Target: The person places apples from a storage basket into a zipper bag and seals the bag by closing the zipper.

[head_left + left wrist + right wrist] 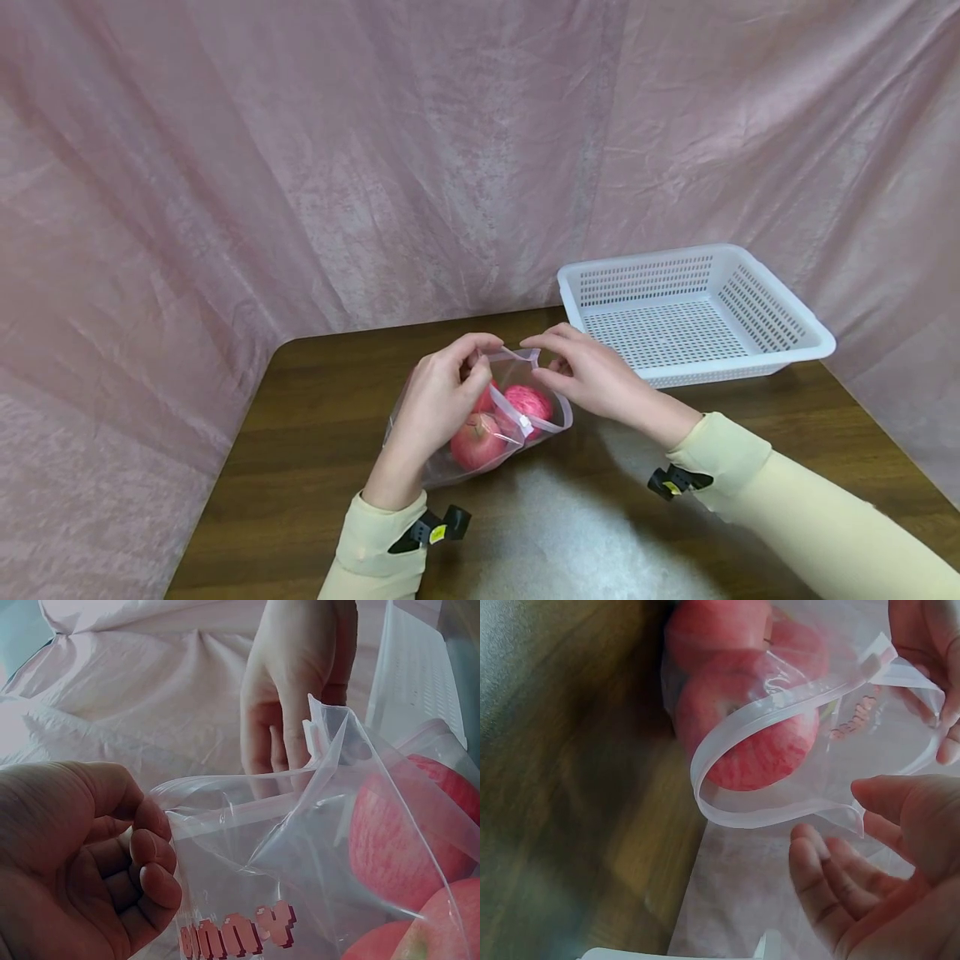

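Observation:
A clear slider zip bag (517, 417) with red printed letters lies on the table, its mouth spread wide. Inside are three red apples (750, 735), bunched toward the bag's bottom. My left hand (442, 392) pinches one end of the bag's mouth between thumb and forefinger, the other fingers curled in, as the left wrist view shows. At the opposite part of the mouth is my right hand (588, 371), its fingers loosely spread and thumb apart, right at the bag's rim (780, 817). The white slider (877, 660) sits along the zip strip.
A white perforated plastic basket (750, 367) stands at the back right of the brown wooden table (300, 467). Pink cloth (450, 167) hangs behind and around the table. Light reflects off the table's front middle.

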Demonstrator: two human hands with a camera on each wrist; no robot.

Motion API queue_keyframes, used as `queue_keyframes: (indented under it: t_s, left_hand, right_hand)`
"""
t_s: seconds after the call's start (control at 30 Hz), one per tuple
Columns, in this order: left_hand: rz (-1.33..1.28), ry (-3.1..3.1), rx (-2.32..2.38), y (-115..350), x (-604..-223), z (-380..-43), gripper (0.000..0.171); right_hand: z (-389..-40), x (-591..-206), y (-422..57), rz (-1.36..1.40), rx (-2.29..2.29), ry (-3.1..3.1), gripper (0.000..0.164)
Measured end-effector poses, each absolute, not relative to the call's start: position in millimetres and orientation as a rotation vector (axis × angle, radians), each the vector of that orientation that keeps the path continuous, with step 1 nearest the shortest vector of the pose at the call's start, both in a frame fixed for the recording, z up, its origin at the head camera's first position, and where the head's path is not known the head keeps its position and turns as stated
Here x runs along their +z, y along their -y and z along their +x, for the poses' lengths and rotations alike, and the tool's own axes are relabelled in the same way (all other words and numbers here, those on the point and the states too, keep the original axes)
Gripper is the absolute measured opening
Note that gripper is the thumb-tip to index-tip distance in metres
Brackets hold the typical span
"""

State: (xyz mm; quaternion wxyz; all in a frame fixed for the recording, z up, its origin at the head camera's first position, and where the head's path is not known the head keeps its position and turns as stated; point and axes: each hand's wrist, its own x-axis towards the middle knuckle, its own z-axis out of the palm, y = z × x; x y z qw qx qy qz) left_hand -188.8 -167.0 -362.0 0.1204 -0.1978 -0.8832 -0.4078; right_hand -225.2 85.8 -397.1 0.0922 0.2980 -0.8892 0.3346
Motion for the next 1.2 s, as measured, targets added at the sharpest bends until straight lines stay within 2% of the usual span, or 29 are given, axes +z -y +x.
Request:
queue_keyframes:
  t_s: [0.43,0.9,1.2]
  left_hand:
    - [-0.581,2.591,-1.198,167.2,-360.2,-187.5,0.029]
    - [-0.589,2.599,-1.164,166.6,-366.9,-184.0,0.033]
    - [-0.575,2.596,-1.152,167.6,-364.2,-173.0,0.03]
  right_hand:
    - [-237.3,-400.7,-82.4,0.884,0.935,2.678,0.027]
    - [-243.0,-393.0,-84.0,0.736,1.266,2.753,0.014]
    - [-242.1,-378.8,-86.0,0.62,1.549,2.729,0.016]
